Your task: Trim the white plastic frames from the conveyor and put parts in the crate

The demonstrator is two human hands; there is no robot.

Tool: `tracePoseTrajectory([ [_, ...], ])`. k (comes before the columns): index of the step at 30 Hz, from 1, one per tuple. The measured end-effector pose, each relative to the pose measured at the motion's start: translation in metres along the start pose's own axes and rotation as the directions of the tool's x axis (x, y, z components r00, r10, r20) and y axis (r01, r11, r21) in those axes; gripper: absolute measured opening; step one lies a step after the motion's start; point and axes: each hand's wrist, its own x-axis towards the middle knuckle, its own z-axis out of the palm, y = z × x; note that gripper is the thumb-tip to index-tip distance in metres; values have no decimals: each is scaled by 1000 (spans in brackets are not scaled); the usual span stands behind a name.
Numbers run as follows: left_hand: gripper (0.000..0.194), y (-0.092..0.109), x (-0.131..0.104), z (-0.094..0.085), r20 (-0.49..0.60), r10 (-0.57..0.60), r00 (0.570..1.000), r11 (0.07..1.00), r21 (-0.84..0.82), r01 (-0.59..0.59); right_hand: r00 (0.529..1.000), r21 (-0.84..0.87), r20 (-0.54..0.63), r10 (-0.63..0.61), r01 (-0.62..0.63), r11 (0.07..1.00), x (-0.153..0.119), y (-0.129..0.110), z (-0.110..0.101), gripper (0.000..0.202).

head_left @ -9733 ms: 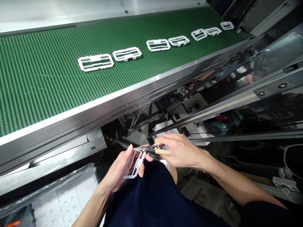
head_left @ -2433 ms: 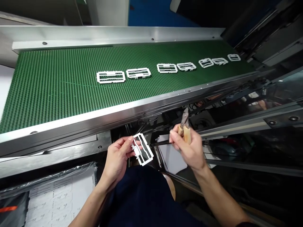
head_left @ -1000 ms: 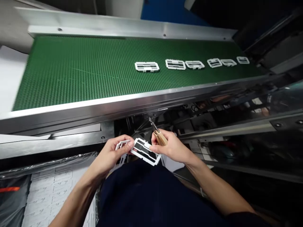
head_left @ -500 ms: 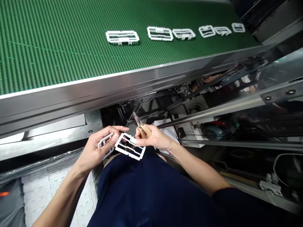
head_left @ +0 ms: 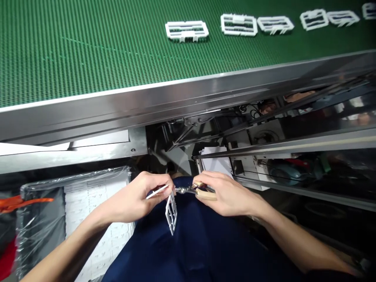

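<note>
above everything else, we see a wide green ribbed conveyor belt (head_left: pixel 96 58); the row of white plastic slotted frames (head_left: pixel 277 28) on it shows six now, the leftmost of the seven there a couple of seconds ago having gone. our right hand (head_left: pixel 227 192), which half a second ago held a frame too, no longer touches one: its grip is wrapped round the metal pliers with pale yellow handles (head_left: pixel 201 193) alone. our left hand (head_left: pixel 138 197) is pinched on two frames, well off the belt: a white plastic frame seen nearly edge-on (head_left: pixel 157 192), tilted, and a white slotted plastic frame hanging down (head_left: pixel 171 214). the pliers, pointing upward a moment ago, now point at the left hand's fingertips. we judge that the work has turned from handing over to using the tool; whether its small metal nose (head_left: pixel 182 190) bites anything, we cannot tell.
</note>
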Motion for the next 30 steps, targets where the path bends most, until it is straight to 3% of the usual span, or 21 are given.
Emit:
tracePoseTrajectory([
  [3, 20, 3, 1, -6, 60, -12, 998, 999, 32, 10, 999, -231, 43, -6, 16, 973, -1, -14, -16, 4],
  [6, 16, 5, 2, -9, 77, -20, 997, 999, 38, 17, 996, -323, 94, 11, 20, 946, 4, -22, -22, 6],
  [18, 17, 11, 5, -11, 89, 1, 996, 1000, 31, -3, 970, -431, 243, -14, 121, 894, 12, -32, -38, 7],
  [26, 17, 15, 9, -10, 99, 18, 995, 1000, 18, -20, 965, -592, 255, -58, 203, 780, 15, -48, -52, 8],
  [30, 17, 14, 11, -7, 76, 14, 997, 1000, -1, -14, 964, -605, 259, -56, 207, 769, 23, -52, -56, 9],
])
